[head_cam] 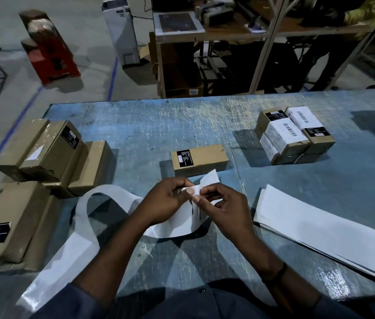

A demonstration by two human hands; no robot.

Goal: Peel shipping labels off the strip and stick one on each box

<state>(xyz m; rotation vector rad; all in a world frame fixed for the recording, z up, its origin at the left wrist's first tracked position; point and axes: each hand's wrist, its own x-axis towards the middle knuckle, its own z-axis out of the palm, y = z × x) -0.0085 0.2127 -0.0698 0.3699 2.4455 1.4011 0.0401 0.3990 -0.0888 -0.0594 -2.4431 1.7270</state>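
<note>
In the lower centre of the frame, the left hand [165,200] pinched the label strip [76,249] between thumb and curled fingers. The right hand [225,209] pinched the edge of a white shipping label [210,178], which stood curled up and partly lifted off the strip. The strip was a long, glossy, translucent ribbon that looped left across the table [159,120] and trailed off toward the lower left. The tabletop was blue, scratched and worn pale in patches. Just beyond the hands lay a plain oblong cardboard box [201,160] with a small black sticker at one end. At the upper right stood a tight stack of labelled boxes [294,135] with white barcode labels on top. Unlabelled brown boxes [50,148] were heaped at the left edge. Flat white sheets [320,236] lay fanned at the right, near the right forearm.
</note>
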